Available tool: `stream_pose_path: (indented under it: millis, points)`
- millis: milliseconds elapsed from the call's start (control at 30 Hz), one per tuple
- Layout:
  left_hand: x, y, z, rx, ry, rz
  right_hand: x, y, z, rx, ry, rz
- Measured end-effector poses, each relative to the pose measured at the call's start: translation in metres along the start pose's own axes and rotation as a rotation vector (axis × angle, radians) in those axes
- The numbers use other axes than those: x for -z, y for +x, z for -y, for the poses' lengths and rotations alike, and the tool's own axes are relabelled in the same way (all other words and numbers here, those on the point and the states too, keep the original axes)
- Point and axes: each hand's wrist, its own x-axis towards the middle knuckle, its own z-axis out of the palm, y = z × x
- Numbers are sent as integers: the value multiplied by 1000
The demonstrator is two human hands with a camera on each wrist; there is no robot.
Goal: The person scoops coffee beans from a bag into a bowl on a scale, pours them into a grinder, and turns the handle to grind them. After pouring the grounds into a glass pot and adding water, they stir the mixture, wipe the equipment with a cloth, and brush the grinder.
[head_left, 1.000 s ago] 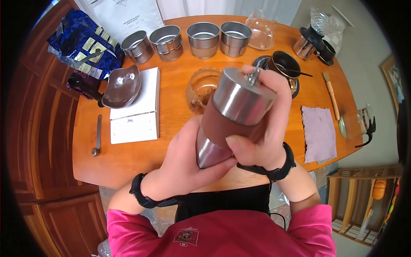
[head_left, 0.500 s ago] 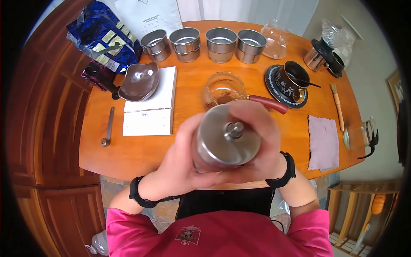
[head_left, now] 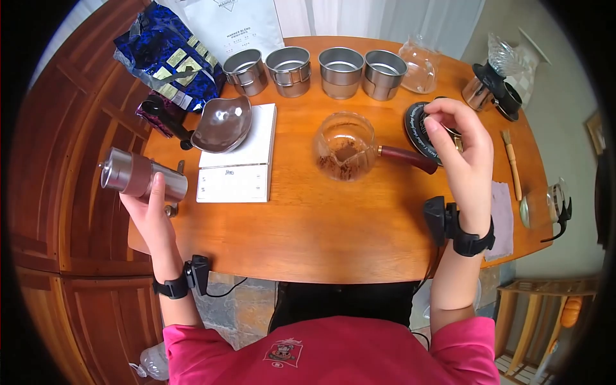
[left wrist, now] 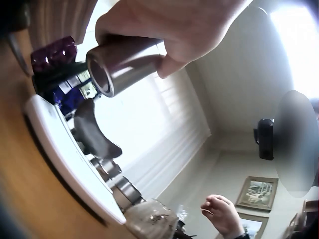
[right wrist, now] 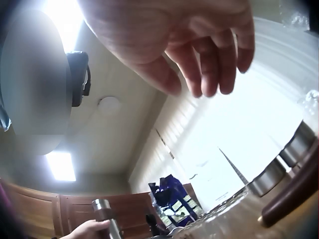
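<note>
In the head view my left hand (head_left: 147, 215) grips a steel hand coffee grinder (head_left: 144, 174) with a brown band, tilted nearly sideways over the table's left side. The left wrist view shows fingers curled round the grinder (left wrist: 124, 67). My right hand (head_left: 467, 157) is raised at the right, fingers loosely bent and holding nothing, overlapping the black cup and saucer (head_left: 418, 131). Between the hands stands a round glass pot (head_left: 346, 125) with brown coffee grounds inside and a dark red handle (head_left: 407, 158). A crank handle (head_left: 171, 210) lies partly hidden behind the grinder.
Left of the pot, a white scale (head_left: 232, 184) bears a brown dish (head_left: 222, 125). Several steel cups (head_left: 340, 74) line the back beside coffee bags (head_left: 183, 64). On the right are a dripper stand (head_left: 481, 90), a brush (head_left: 511, 163), a cloth (head_left: 502, 218) and a glass vessel (head_left: 553, 192).
Both hands held the grinder in front of the body, tipping it upright. Now the right hand has let go and moved right, while the left hand has carried the grinder far left.
</note>
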Motion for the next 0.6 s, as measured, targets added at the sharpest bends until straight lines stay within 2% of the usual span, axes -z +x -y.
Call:
stream_pose_path:
  millis: [33, 100, 233, 333, 467, 600]
  points:
    - [3, 2, 5, 16, 39, 1, 2, 0, -3, 0, 3, 0]
    - [9, 5, 17, 51, 49, 25, 3, 0, -11, 9, -166, 129]
    - [14, 9, 29, 154, 91, 118, -1, 0, -14, -3, -194, 136]
    - [9, 9, 25, 162, 139, 149, 6, 3, -17, -16, -171, 128]
    - [6, 8, 29, 153, 115, 141, 32, 8, -20, -174, -16, -26]
    - [10, 9, 39, 155, 91, 142, 69, 2, -24, -158, 16, -171]
